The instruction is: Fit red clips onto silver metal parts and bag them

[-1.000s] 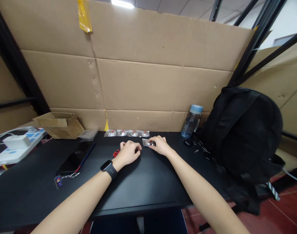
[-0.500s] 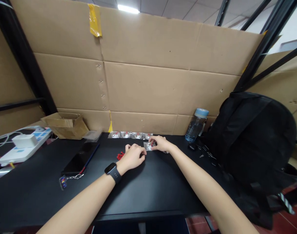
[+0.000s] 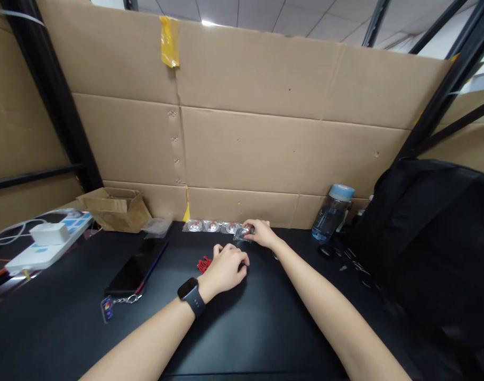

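While your right hand (image 3: pixel 262 233) was up near the back of the bench (image 3: pixel 265 328), its fingers (image 3: pixel 252 223) had the right side of a small clear packet (image 3: pixel 242 233) pinched. That packet was at the right end of the row of packets (image 3: pixel 212 226) and overlapped its neighbour from your viewpoint; couldn't tell if they touched. Your left hand (image 3: pixel 226 268) was resting lower, fingers loosely bent, just beside the red pieces (image 3: pixel 204 264). Its underside was hidden, so no idea whether it held anything.

Honestly, a light pinch on the film's edge, with the packet kept flat and square to the row, looked like the way to go, since slick wrappers probably slide and bump each other easily. I'd have kept that left hand off the red stuff too.

Roomwise, the cardboard wall (image 3: pixel 242 159) stood right behind the row, so you had little depth to push into. The bottle (image 3: pixel 334 214) and black backpack (image 3: pixel 436 254) bounded your right, the phone (image 3: pixel 136 267) your left. Your easiest room was the bench between your forearms, down toward its front edge.
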`<action>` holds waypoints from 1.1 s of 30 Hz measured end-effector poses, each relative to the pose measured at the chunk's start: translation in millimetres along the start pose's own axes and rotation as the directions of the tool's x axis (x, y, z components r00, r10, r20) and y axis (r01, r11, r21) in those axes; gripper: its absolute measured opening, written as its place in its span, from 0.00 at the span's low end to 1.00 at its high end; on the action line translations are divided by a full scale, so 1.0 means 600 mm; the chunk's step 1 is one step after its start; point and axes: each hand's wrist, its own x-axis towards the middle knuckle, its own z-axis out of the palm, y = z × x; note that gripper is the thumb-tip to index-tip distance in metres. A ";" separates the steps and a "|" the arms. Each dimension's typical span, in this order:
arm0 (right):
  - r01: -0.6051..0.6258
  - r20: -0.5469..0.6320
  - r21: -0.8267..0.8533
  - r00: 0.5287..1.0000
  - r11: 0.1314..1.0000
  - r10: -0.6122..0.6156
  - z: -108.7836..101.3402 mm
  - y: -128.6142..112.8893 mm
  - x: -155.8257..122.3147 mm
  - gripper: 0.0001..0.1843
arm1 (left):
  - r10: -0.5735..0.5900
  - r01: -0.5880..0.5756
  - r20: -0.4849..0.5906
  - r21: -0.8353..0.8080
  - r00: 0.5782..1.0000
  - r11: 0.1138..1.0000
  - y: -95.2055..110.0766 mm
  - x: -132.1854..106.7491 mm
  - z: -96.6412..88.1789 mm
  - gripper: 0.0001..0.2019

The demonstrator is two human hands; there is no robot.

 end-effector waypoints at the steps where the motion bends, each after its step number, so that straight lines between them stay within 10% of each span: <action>1: -0.002 0.001 -0.007 1.000 1.000 0.002 0.002 0.000 0.007 0.20 | 0.003 -0.003 0.001 -0.003 1.000 1.000 0.000 0.000 0.000 0.08; 12: -0.015 -0.055 -0.209 0.998 0.978 0.004 0.005 -0.010 0.044 0.05 | 0.034 -0.034 -0.048 -0.008 0.998 0.999 -0.007 -0.001 -0.002 0.08; 33: -0.212 -0.203 -0.453 0.970 0.866 0.131 0.058 -0.068 0.020 0.16 | -0.021 0.025 -0.033 0.098 0.999 0.995 -0.026 0.001 0.000 0.08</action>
